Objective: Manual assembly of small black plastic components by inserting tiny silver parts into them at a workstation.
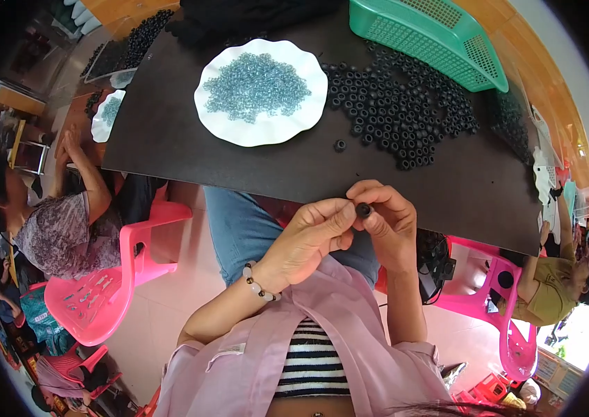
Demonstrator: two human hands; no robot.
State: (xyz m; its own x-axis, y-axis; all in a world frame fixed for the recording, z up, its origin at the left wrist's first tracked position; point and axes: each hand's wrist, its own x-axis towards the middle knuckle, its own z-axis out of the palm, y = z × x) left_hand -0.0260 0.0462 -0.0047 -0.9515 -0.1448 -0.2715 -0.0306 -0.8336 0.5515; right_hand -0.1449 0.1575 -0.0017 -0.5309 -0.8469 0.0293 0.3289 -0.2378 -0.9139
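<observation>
in the head view, one black ring-shaped piece [363, 210] is held between the fingertips of both hands, in front of the body and by the near edge of the dark counter [162, 125]. by the left hand [318, 233] it is pinched from the side, with thumb and forefinger closed nearly together. by the right hand [393, 226] it is gripped too, the thumb being set against it and the other fingers curled loosely round its far side. whether anything smaller is also held cannot be told.

the near edge of the counter is crossed by the hands in the picture. bare surface is left between this edge and the white plate [259, 137], to the plate's left, and below the heap of black pieces [398, 104] toward the right corner. at the back, the heap is bounded by the green basket [430, 45]; whether the two are touching cannot be told.

two hands, one held piece, one plate and one basket are counted. one loose black piece [339, 145] is set apart, just beside the heap. the heaped pieces, and the clear bluish rings [256, 87] borne by the plate, are too many to be counted. one more white plate [100, 131] is seen past the counter's left edge.
</observation>
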